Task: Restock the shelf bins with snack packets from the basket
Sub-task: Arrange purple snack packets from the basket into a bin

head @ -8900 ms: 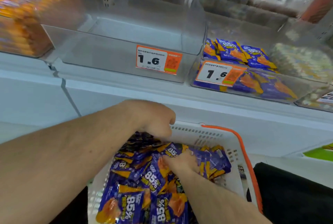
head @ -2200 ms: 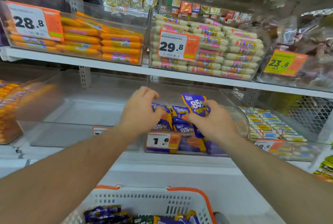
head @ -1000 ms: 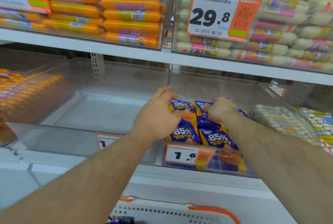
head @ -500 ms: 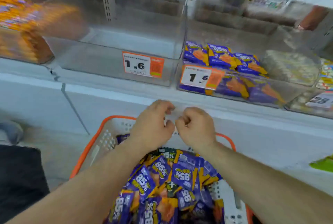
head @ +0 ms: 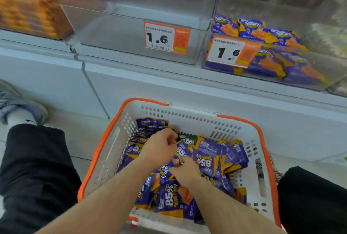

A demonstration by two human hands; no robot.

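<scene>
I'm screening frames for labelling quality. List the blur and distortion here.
Head view: the orange packets in the top-left bin are smeared by motion blur; the purple-and-orange snack packets in the white basket stay legible; wide-angle distortion bows the white shelf edge; the clear bin's price tag reads sharply.

Clear bins (head: pixel 135 32) (two) on shelf (head: pixel 169 75)

I am counting one white basket (head: pixel 232 130) with an orange rim in front of me, holding a heap of purple snack packets (head: pixel 206 160) too jumbled to number. I am seeing two price tags on the far shelf, the left tag (head: pixel 167 37) and the right tag (head: pixel 232 53). I am making out two clear bins behind them, the left bin (head: pixel 116 32) and the right bin (head: pixel 309 75). I am using two hands, my left hand (head: pixel 159 149) and my right hand (head: pixel 185 170).
</scene>
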